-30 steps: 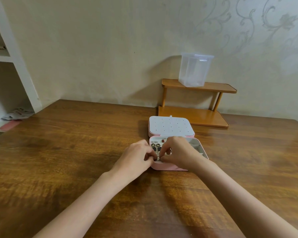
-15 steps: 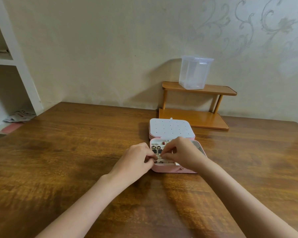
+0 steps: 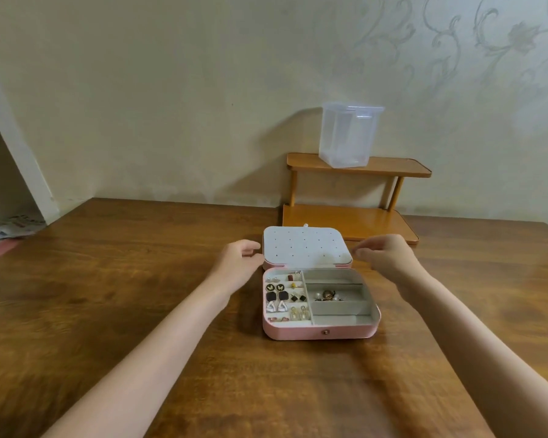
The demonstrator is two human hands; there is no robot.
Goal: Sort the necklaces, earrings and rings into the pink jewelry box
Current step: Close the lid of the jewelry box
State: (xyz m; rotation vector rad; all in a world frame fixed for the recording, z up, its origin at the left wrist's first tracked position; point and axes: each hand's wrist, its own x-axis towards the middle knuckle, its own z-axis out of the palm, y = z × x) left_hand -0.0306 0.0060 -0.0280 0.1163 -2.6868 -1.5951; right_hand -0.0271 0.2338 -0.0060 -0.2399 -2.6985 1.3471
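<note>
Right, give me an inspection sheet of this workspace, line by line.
Surface: brown wooden table, glossy.
Job's things: pink jewelry box open, its white perforated lid laid back flat; earrings in the left section; a jewelry cluster in one right compartment.
Clutter: nothing seen.
Grippers: left hand at the lid's left edge, right hand by its right edge; neither holds anything.
Cables: nothing seen.
Surroundings: wooden two-tier shelf carrying a clear plastic container; patterned wall; white shelving at left.
</note>
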